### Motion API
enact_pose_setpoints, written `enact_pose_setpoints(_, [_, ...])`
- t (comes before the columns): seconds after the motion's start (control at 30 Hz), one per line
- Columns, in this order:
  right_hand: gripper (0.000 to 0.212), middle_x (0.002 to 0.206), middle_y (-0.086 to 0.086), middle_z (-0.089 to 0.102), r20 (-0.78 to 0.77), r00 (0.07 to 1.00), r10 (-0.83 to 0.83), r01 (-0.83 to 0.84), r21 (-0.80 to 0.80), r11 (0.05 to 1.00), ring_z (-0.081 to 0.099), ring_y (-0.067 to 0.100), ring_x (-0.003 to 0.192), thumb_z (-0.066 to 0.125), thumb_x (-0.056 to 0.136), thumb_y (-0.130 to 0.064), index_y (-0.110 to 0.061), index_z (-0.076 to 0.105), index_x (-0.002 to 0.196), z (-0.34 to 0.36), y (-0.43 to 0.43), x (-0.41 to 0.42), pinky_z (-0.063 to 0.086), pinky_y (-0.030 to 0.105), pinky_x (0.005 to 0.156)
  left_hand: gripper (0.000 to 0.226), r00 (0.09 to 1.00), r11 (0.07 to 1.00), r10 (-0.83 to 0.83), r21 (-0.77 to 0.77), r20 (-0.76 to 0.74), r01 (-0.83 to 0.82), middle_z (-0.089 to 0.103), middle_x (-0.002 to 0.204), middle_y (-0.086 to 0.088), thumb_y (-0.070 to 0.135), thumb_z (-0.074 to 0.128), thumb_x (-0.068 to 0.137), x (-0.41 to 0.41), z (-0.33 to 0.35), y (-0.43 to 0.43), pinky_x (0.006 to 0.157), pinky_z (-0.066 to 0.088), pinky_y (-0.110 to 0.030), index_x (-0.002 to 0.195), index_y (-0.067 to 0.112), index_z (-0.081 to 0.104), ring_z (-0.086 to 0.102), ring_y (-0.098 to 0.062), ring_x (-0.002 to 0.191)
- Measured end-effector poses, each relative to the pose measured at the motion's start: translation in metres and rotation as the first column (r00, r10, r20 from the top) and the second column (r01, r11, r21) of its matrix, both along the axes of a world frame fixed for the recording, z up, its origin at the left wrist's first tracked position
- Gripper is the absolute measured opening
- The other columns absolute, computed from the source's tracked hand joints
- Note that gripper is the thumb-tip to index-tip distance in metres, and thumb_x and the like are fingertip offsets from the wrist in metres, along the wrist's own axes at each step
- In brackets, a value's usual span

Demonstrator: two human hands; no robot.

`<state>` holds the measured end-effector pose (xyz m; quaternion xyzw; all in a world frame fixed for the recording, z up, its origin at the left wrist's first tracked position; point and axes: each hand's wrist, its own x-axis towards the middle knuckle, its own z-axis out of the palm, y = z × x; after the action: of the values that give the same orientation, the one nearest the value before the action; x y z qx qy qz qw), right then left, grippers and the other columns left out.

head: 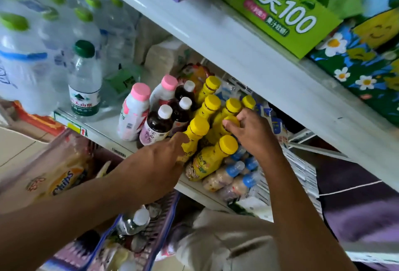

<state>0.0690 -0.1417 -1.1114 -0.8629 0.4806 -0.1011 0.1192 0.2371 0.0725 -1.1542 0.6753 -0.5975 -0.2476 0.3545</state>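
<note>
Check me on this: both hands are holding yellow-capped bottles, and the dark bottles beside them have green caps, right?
Not quite. In the head view the left hand and right hand do hold yellow-capped bottles, but the dark bottles beside them have white caps, not green.

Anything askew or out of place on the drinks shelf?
Yes. The front yellow-capped bottle leans more than its neighbours, tipping forward. Right of it, the small blue-capped bottles lie on their sides. The left hand grips the next yellow-capped bottle; the right hand pinches a rear yellow-capped bottle by its cap. No spill shows.
</note>
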Motion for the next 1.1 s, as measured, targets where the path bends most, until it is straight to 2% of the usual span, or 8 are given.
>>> enact_pose_setpoints(0.27, [0.077,0.125,0.005,0.069,0.031,0.998,-0.046,0.051,-0.18,0.982,0.064,0.028,0.118,0.054,0.081,-0.081,-0.022,0.064,0.129,0.012,-0.002,0.031,0.054,0.045,0.098,0.052,0.999,0.998,0.006,-0.057,0.039,-0.003,0.063,0.125,0.009,0.02,0.06,0.097,0.017,0.003,-0.003,0.073,0.038,-0.004,0.145,0.027,0.041,0.053,0.0,0.09])
enact_pose_setpoints(0.37, [0.07,0.118,0.006,0.071,0.037,0.999,-0.022,0.026,-0.12,0.992,0.067,0.027,0.112,0.061,0.086,-0.073,-0.016,0.067,0.125,0.017,-0.003,0.053,0.054,0.045,0.095,0.053,0.998,0.997,0.031,-0.074,0.056,-0.026,0.062,0.13,0.006,0.025,0.057,0.098,0.017,0.008,-0.005,0.079,0.041,-0.017,0.148,0.024,0.039,0.063,-0.014,0.104])
enact_pose_setpoints(0.47, [0.091,0.129,0.006,0.069,0.016,1.0,0.008,-0.006,-0.133,0.991,0.063,0.027,0.122,0.051,0.076,-0.091,-0.018,0.067,0.129,0.01,-0.011,0.067,0.051,0.045,0.102,0.056,0.994,0.997,0.018,-0.078,0.103,-0.01,0.063,0.13,0.0,0.03,0.047,0.091,0.02,0.012,-0.006,0.084,0.052,-0.031,0.146,0.021,0.041,0.066,-0.025,0.106])
enact_pose_setpoints(0.57, [0.047,0.081,-0.009,0.06,-0.009,0.999,-0.04,0.039,-0.066,0.997,0.058,0.019,0.084,0.07,0.087,-0.065,-0.019,0.063,0.083,0.011,-0.011,0.076,0.04,0.027,0.079,0.051,0.992,0.997,0.04,-0.07,0.12,-0.032,0.061,0.131,0.002,0.026,0.052,0.095,0.025,0.015,-0.009,0.089,0.053,-0.039,0.144,0.023,0.039,0.063,-0.023,0.113])
enact_pose_setpoints(0.63, [0.049,0.065,-0.012,0.034,-0.027,1.0,-0.01,0.01,-0.013,1.0,0.038,0.012,0.066,0.072,0.091,-0.054,-0.03,0.038,0.066,0.014,-0.007,0.082,0.027,0.027,0.073,0.046,0.991,0.995,0.053,-0.09,0.119,-0.042,0.062,0.126,0.002,0.022,0.055,0.095,0.028,0.016,-0.012,0.089,0.052,-0.04,0.139,0.023,0.041,0.062,-0.023,0.112])
enact_pose_setpoints(0.7, [0.051,0.066,-0.012,0.03,-0.056,0.998,0.001,-0.001,0.0,1.0,0.037,0.015,0.068,0.069,0.092,-0.055,-0.034,0.03,0.067,0.017,-0.005,0.084,0.025,0.028,0.074,0.043,0.991,0.995,0.06,-0.084,0.118,-0.05,0.062,0.124,0.001,0.021,0.055,0.095,0.032,0.018,-0.016,0.088,0.051,-0.041,0.136,0.021,0.042,0.063,-0.025,0.11])
enact_pose_setpoints(0.87, [0.044,0.093,0.005,0.06,-0.192,0.981,0.031,-0.043,-0.057,0.997,0.058,0.026,0.092,0.061,0.099,-0.053,-0.009,0.063,0.102,0.018,-0.002,0.085,0.027,0.028,0.072,0.044,0.993,0.996,0.067,-0.064,0.095,-0.062,0.062,0.123,-0.003,0.022,0.055,0.095,0.036,0.023,-0.019,0.087,0.052,-0.044,0.137,0.02,0.041,0.063,-0.029,0.107])
enact_pose_setpoints(1.1, [0.038,0.093,0.004,0.065,-0.16,0.986,0.041,-0.048,-0.046,0.998,0.064,0.028,0.091,0.066,0.097,-0.048,-0.011,0.063,0.102,0.014,-0.002,0.08,0.053,0.044,0.081,0.042,0.989,0.993,0.104,-0.072,0.104,-0.097,0.061,0.119,-0.001,0.024,0.054,0.097,0.04,0.027,-0.019,0.085,0.049,-0.039,0.136,0.019,0.039,0.061,-0.027,0.104])
